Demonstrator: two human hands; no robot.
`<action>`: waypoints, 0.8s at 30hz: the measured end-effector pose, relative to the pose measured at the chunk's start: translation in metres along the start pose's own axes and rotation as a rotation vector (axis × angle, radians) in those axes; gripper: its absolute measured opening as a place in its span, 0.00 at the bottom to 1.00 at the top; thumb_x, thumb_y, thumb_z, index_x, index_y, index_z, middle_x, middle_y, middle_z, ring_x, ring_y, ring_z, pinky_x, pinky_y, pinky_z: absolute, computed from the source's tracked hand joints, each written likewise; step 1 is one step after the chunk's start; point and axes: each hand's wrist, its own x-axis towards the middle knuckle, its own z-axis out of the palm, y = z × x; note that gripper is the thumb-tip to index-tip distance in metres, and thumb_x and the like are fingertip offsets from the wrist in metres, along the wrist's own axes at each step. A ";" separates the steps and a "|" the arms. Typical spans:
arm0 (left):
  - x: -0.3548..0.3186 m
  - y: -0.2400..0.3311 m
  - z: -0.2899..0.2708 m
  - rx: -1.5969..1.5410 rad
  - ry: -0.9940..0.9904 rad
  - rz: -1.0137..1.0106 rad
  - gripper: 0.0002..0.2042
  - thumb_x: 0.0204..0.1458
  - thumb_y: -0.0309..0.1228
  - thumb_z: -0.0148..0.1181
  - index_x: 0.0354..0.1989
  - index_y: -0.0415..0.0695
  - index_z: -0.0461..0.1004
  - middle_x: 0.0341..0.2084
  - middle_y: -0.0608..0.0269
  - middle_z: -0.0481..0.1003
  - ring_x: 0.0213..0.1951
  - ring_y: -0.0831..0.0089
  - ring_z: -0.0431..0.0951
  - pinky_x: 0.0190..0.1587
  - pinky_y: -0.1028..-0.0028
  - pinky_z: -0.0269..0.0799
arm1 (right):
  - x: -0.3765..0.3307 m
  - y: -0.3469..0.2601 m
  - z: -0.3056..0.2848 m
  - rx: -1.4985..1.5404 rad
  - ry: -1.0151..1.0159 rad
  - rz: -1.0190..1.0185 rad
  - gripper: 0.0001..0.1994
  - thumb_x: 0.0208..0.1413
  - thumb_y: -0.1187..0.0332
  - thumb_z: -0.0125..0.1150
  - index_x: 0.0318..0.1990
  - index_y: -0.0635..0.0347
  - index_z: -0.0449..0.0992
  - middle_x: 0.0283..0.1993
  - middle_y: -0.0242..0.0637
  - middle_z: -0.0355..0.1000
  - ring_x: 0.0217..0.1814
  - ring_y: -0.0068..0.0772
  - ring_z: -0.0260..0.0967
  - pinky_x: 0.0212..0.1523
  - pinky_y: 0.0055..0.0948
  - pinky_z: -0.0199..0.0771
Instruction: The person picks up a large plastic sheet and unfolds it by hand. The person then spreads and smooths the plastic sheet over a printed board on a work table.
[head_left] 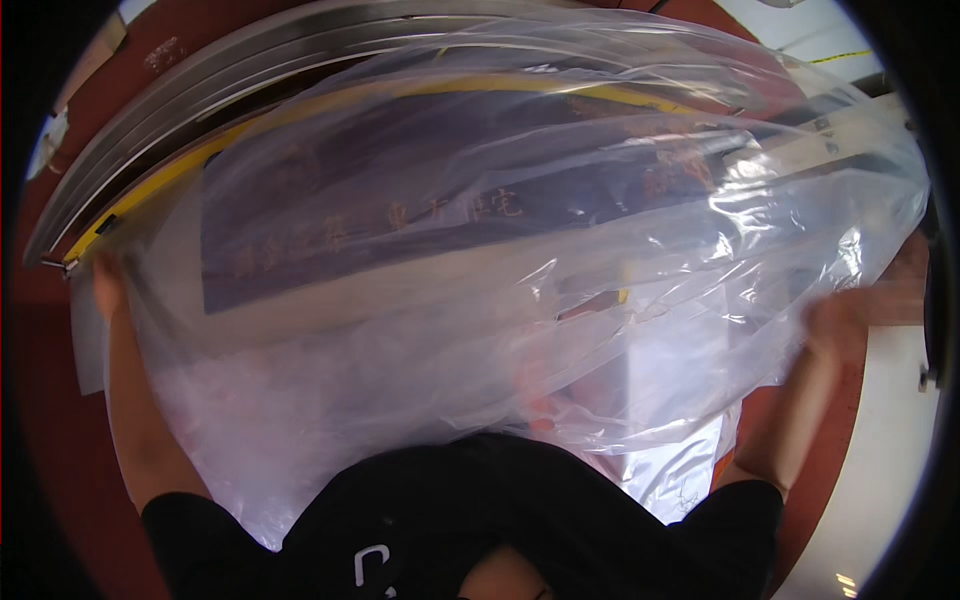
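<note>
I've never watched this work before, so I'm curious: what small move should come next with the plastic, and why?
Perhaps the right hand should ease the plastic sheet gently outward to smooth it: shiny folds gather toward the right, partly over the dark panel, while the left hand is at the opposite side.

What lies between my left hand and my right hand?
In the head view, clear plastic sheeting spreads between your left hand and right hand, with a dark panel showing through it.
</note>
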 end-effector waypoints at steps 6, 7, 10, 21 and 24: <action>-0.031 -0.076 -0.007 0.122 -0.107 -0.134 0.16 0.45 0.40 0.36 0.40 0.46 0.59 0.37 0.56 0.62 0.40 0.61 0.62 0.40 0.69 0.58 | 0.018 -0.139 0.053 0.261 -0.201 -0.237 0.27 0.44 0.49 0.34 0.49 0.58 0.49 0.52 0.44 0.44 0.54 0.43 0.38 0.49 0.40 0.40; -0.039 -0.086 -0.018 0.173 -0.130 -0.192 0.17 0.45 0.40 0.36 0.41 0.47 0.58 0.38 0.57 0.62 0.40 0.62 0.62 0.41 0.70 0.57 | 0.024 -0.145 0.051 0.240 -0.204 -0.142 0.27 0.44 0.49 0.33 0.49 0.57 0.50 0.51 0.44 0.45 0.54 0.42 0.40 0.49 0.40 0.40; -0.036 -0.085 -0.022 0.223 -0.187 -0.192 0.17 0.45 0.41 0.35 0.42 0.47 0.59 0.38 0.58 0.63 0.40 0.62 0.63 0.40 0.71 0.58 | 0.068 -0.175 0.074 0.722 -0.139 -0.391 0.25 0.45 0.49 0.32 0.48 0.55 0.52 0.50 0.44 0.47 0.52 0.40 0.45 0.49 0.39 0.42; -0.060 -0.015 -0.047 -0.050 0.056 -0.028 0.10 0.42 0.40 0.40 0.27 0.48 0.61 0.25 0.54 0.67 0.30 0.56 0.65 0.29 0.63 0.59 | 0.135 -0.078 0.171 0.657 -0.148 -0.555 0.21 0.47 0.63 0.37 0.48 0.63 0.50 0.52 0.43 0.44 0.55 0.36 0.38 0.52 0.26 0.37; -0.068 -0.002 -0.061 -0.034 -0.004 -0.024 0.10 0.41 0.39 0.41 0.27 0.46 0.62 0.26 0.55 0.67 0.31 0.58 0.66 0.31 0.65 0.60 | 0.125 -0.121 0.145 0.547 -0.073 -0.555 0.20 0.48 0.65 0.36 0.48 0.63 0.50 0.52 0.44 0.44 0.55 0.37 0.39 0.52 0.27 0.37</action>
